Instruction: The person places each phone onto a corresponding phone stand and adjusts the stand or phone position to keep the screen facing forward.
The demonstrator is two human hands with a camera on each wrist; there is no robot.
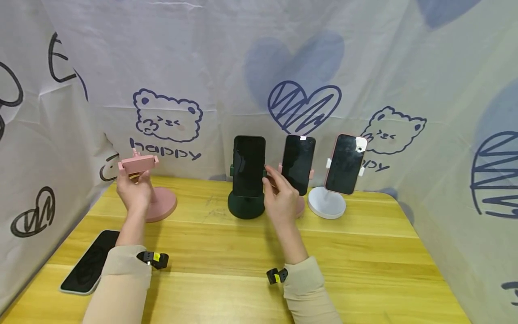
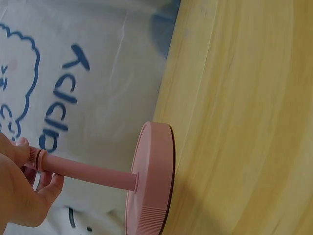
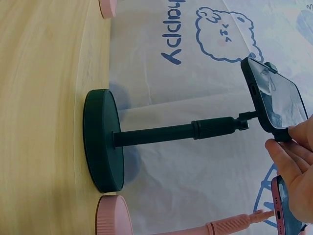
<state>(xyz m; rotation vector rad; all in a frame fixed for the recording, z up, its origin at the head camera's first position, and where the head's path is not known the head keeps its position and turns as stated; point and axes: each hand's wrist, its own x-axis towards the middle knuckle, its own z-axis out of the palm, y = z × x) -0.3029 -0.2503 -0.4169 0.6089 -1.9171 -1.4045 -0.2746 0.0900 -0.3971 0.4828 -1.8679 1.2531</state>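
Note:
On the left, my left hand (image 1: 135, 192) grips a pink phone stand (image 1: 165, 204) just below its holder. That holder (image 1: 139, 164) carries no phone. The left wrist view has thumb and fingers round the ribbed collar at the top of the pole (image 2: 93, 174), and the round base stands on the table. My right hand (image 1: 282, 198) pinches the clamp arm (image 3: 281, 135) at the right edge of a black phone (image 1: 248, 166). This phone sits upright in a dark green stand (image 1: 245, 208), whose base rests on the table.
To the right, one phone (image 1: 298, 164) is held in another pink stand (image 1: 300, 208), and another phone (image 1: 346, 164) in a white stand (image 1: 327, 205). A phone (image 1: 87, 265) lies flat at the left of the wooden table (image 1: 226, 279). Printed cloth (image 1: 226, 67) hangs behind.

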